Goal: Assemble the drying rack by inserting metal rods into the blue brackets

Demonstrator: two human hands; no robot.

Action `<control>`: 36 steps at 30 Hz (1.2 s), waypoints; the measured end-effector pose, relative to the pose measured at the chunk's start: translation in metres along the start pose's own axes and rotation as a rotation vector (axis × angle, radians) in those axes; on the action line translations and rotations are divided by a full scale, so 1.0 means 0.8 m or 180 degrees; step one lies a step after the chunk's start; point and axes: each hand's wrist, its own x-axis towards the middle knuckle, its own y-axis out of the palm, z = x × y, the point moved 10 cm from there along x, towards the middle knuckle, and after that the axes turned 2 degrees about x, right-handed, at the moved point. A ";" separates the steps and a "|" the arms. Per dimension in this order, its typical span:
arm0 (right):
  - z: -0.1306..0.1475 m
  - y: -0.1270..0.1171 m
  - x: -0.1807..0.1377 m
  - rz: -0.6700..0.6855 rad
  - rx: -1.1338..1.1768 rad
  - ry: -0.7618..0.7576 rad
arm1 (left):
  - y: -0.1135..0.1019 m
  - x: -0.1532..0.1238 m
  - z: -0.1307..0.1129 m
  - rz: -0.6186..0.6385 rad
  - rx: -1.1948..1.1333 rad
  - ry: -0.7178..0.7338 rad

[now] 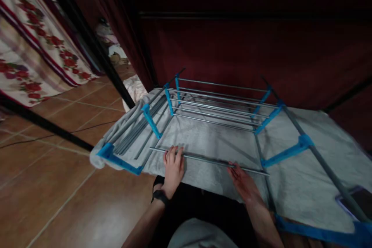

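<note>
A: From your far seat, where do you see the loose metal rod (205,158)?

B: I see it across the near side of the frame, above the grey cloth (212,135). My left hand (173,168) and my right hand (243,182) both meet it.

A: And the fingers, in which state are they?

B: The left fingers are bent over the rod and grasp it. The right fingertips touch it from the near side, but I cannot tell if they close around it.

A: How does its long axis run?

B: From left to right, with a small slant: the left end is farther from the body, the right end is closer. It lies almost in line with the fitted bars (221,106) at the back.

A: Which hand is nearer to which end?

B: The left hand is near the left end, beside the left lower rail (150,155). My right hand is a bit more inward from the right end, which is by the right lower rail (258,149), just below the blue bracket (285,156). Whether these ends touch the rails, I cannot tell.
</note>
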 end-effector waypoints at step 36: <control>-0.054 0.092 -0.062 0.0946 -0.0506 0.0971 | -0.012 0.046 -0.093 -0.0072 -0.4083 -0.1542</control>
